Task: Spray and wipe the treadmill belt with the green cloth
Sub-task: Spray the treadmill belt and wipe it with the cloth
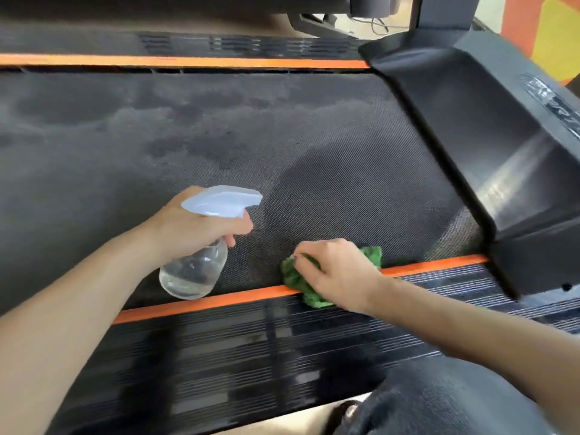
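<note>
The dark textured treadmill belt (219,136) fills the middle of the view, with darker wet patches across its far half. My left hand (194,227) grips the neck of a clear spray bottle (194,271) with a pale blue trigger head, held above the belt's near edge, nozzle pointing right. My right hand (339,271) holds a crumpled green cloth (298,281) down on the belt's near edge, where the cloth overlaps the orange stripe (219,301). Most of the cloth is hidden under the hand.
A ribbed black side rail (251,346) runs along the near side below the orange stripe. The black motor cover (486,146) rises at the right end of the belt. A second orange stripe (188,61) borders the far side. My knee in dark cloth (439,400) sits at the bottom right.
</note>
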Demonstrator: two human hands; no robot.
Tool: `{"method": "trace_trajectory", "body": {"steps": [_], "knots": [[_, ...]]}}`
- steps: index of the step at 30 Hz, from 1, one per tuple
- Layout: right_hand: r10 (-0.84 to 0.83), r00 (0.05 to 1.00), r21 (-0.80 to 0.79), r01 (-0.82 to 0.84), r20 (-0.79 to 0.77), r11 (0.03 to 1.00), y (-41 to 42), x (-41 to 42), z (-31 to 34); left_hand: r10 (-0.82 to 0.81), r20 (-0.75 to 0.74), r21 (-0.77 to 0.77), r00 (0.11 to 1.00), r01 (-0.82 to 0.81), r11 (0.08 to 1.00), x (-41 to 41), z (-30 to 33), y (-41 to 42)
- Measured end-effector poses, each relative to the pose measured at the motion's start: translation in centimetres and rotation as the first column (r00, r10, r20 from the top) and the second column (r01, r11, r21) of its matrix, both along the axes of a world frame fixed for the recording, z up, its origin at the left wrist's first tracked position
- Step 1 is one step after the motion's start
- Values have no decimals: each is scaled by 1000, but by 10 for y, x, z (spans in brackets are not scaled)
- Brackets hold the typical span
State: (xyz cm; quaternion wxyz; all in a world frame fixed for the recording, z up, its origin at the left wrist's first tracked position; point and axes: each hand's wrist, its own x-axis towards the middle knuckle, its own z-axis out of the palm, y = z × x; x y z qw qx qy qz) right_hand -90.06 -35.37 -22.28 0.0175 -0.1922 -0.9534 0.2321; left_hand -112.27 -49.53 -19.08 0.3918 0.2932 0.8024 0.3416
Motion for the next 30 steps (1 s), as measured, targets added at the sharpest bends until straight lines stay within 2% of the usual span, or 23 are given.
{"method": "trace_trajectory", "body": {"steps": [3,6,8,10,12,16,20,22,26,28,30], "knots": [[143,990,-49,-144,-21,988,-23,-33,-2,-14,-79,-52,997,10,999,-11,12,-19],[186,982,-95,-184,17,978,1,-15,6,-39,-118,-151,992,21,988,-24,21,-39],[133,991,-72,-131,30,989,22,9,9,-95,-212,-224,973,46,974,-24,27,-44],[76,997,-24,-75,9,997,41,31,10,-232,-358,-348,904,101,932,-25,29,-46],[13,1000,-25,-14,-10,1000,49,42,7,-316,-443,-405,839,127,905,-21,35,-46],[-36,999,17,36,-24,999,40,37,-3,-305,-501,-375,810,114,920,-22,42,-50],[-53,999,13,53,-9,999,40,38,-2,-244,-489,-362,837,60,930,-31,41,-65],[-65,998,13,66,-18,998,38,38,-1,-142,-520,-312,842,-32,950,-38,42,-73],[-106,994,44,108,-39,993,33,36,-4,132,-510,-92,850,-207,974,-42,41,-74],[-118,992,71,121,-49,990,30,34,-6,97,-545,-81,833,-167,983,-34,39,-57],[-119,992,87,122,-42,989,29,33,-6,1,-599,-146,801,-110,983,-27,38,-31]]}}
